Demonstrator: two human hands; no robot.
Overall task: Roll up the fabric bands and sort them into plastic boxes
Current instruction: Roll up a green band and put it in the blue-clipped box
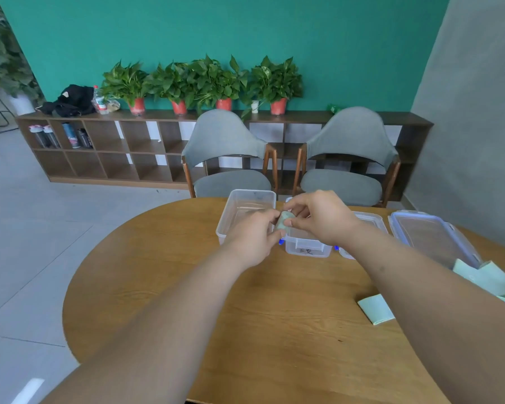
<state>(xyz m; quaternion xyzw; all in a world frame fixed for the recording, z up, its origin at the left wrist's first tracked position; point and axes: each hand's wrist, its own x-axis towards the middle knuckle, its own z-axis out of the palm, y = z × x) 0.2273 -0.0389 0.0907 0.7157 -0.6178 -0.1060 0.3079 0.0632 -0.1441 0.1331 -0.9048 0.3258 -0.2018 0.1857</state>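
Looking down from the head camera, the view takes in both bare forearms stretched out over a round wooden table (274, 330). The left hand (252, 237) and the right hand (322, 217) meet above the far part of the table. Between them is a pale green rolled band (282, 223). The left hand's fingers are curled against the roll's left side, and the right hand pinches its right side between thumb and fingertips. The roll is held in the air, over the place where two open clear boxes stand side by side. The larger box (252, 192) stands to the left. The smaller box (308, 248) is to the right, mostly under the right hand, with a dark mark on its front wall that is too small to read.

To the right of the boxes lie two lids, a small lid (370, 218) partly hidden by the right wrist and a large blue-edged lid (432, 237). Near the table's right edge sit loose green bands (484, 275). A single folded band (375, 309) lies flat closer to the person, just beside the right forearm.

Behind the table stand two grey chairs (225, 141), a low wooden shelf (99, 147) and a row of potted plants (204, 80) against a teal wall.
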